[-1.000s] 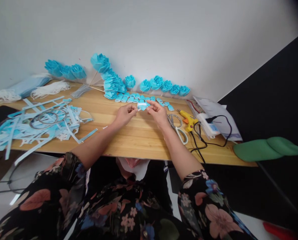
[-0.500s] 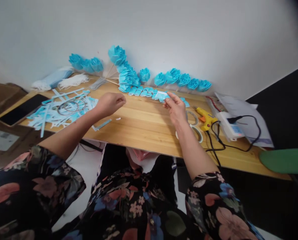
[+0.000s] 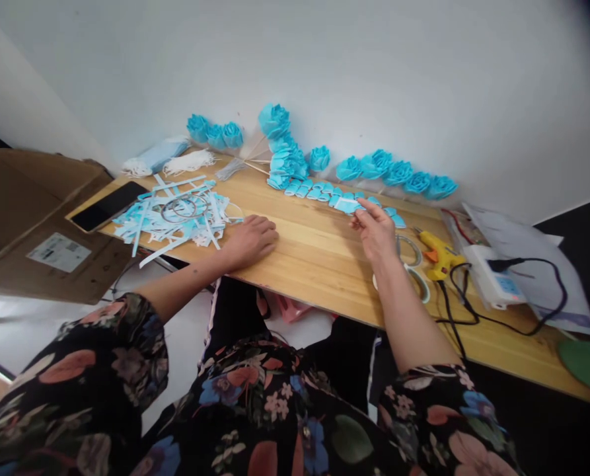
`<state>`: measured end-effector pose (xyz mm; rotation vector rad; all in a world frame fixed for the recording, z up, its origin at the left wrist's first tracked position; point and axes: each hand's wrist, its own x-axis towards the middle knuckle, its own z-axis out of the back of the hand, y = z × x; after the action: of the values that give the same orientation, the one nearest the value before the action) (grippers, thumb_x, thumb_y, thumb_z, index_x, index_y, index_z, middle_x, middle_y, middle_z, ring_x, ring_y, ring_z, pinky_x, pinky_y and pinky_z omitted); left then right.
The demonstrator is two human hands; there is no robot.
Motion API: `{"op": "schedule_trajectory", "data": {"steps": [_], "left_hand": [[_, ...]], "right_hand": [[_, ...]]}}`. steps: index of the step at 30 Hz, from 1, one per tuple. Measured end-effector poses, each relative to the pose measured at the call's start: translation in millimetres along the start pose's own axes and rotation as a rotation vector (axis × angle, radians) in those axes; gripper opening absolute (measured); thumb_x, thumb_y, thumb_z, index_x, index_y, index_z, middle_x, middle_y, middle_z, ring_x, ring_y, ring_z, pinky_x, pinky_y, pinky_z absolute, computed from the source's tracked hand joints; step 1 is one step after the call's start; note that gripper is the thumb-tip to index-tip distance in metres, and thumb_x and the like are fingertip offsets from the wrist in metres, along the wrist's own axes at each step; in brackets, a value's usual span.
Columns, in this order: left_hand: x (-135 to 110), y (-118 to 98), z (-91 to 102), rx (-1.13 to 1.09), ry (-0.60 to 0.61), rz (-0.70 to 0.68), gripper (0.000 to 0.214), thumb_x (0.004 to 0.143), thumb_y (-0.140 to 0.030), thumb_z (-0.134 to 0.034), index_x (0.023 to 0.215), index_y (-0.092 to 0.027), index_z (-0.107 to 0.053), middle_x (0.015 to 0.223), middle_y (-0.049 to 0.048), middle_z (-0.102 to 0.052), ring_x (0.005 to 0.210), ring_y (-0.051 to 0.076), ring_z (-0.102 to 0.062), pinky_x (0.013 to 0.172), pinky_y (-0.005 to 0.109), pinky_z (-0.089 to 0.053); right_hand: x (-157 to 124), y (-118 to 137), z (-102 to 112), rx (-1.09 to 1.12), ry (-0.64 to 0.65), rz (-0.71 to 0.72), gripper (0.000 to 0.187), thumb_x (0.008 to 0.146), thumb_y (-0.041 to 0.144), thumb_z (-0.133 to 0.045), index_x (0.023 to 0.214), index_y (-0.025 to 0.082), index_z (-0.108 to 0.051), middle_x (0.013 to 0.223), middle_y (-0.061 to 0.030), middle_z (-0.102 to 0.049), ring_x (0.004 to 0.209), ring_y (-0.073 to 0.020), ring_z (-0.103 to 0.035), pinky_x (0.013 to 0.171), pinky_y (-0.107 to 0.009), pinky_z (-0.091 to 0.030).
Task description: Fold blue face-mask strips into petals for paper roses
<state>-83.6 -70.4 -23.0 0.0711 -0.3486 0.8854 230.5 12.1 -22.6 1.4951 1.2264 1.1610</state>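
My left hand [image 3: 252,243] lies palm down on the wooden table, fingers stretched out, beside a heap of light blue and white strips [image 3: 185,218]. Two thin metal rings [image 3: 184,207] rest on that heap. My right hand [image 3: 375,230] is closed in a pinch on a blue and white cloth piece [image 3: 347,205], held by its right end. Just behind it runs a row of folded blue pieces [image 3: 313,192]. A pile of blue petals [image 3: 287,162] and several blue cloth flowers [image 3: 374,164] stand along the wall.
To the right are tape rolls [image 3: 417,283], a yellow glue gun [image 3: 438,254], a white power strip [image 3: 495,277] with black cords, and papers [image 3: 527,244]. A phone [image 3: 109,206], face masks [image 3: 158,156] and white ear loops [image 3: 189,161] lie left. A cardboard box [image 3: 41,218] stands beside the table.
My left hand has come down onto the table near its front edge, its fingers unfolding. The small scraps there no longer show. My right hand still holds the cloth piece. The view has shifted left.
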Motion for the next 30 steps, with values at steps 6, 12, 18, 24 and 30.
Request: {"op": "schedule_trajectory", "data": {"steps": [6,12,18,24,30], "left_hand": [[-2,46,5.5,0.177,0.031,0.225,0.027,0.093,-0.018,-0.044,0.086,-0.016,-0.069,0.095,0.0157,-0.067,0.096,0.03,-0.059,0.089,0.047,-0.043],[0,53,33.2,-0.071,-0.112,0.252,0.041,0.086,-0.028,-0.059,0.126,-0.018,-0.063,0.136,0.0169,-0.06,0.126,0.035,-0.054,0.106,0.053,-0.041],[57,9,22.7,-0.797,-0.062,0.311,0.046,0.091,-0.041,-0.056,0.131,-0.018,-0.062,0.13,0.014,-0.068,0.111,0.025,-0.065,0.097,0.043,-0.052],[111,-20,-7.8,-1.255,0.059,0.488,0.048,0.096,-0.045,-0.052,0.13,-0.013,-0.062,0.123,0.0155,-0.07,0.099,0.021,-0.068,0.083,0.032,-0.054],[120,-19,-29.5,-1.187,0.158,0.498,0.05,0.087,-0.033,-0.058,0.132,-0.011,-0.061,0.072,0.0029,-0.068,0.055,0.011,-0.056,0.053,0.022,-0.042]], "right_hand": [[-2,6,-1,0.045,-0.062,-0.049,0.039,0.059,0.032,-0.087,0.096,0.023,-0.076,0.068,0.0041,-0.064,0.063,-0.0098,-0.058,0.061,-0.025,-0.054],[-7,11,-4,0.065,-0.034,-0.085,0.041,0.059,0.033,-0.087,0.097,0.024,-0.076,0.072,0.0044,-0.066,0.065,-0.0086,-0.059,0.062,-0.023,-0.052],[-15,12,-8,0.018,0.079,-0.184,0.041,0.063,0.036,-0.086,0.1,0.024,-0.076,0.073,0.0045,-0.066,0.064,-0.009,-0.059,0.065,-0.025,-0.051],[-18,12,-7,-0.066,0.216,-0.189,0.036,0.072,0.038,-0.082,0.106,0.025,-0.076,0.07,0.0045,-0.066,0.063,-0.0092,-0.059,0.067,-0.025,-0.048],[-17,2,-4,-0.473,0.366,-0.067,0.032,0.081,0.033,-0.069,0.111,0.023,-0.075,0.076,0.001,-0.071,0.067,-0.0131,-0.061,0.069,-0.028,-0.048]]}}
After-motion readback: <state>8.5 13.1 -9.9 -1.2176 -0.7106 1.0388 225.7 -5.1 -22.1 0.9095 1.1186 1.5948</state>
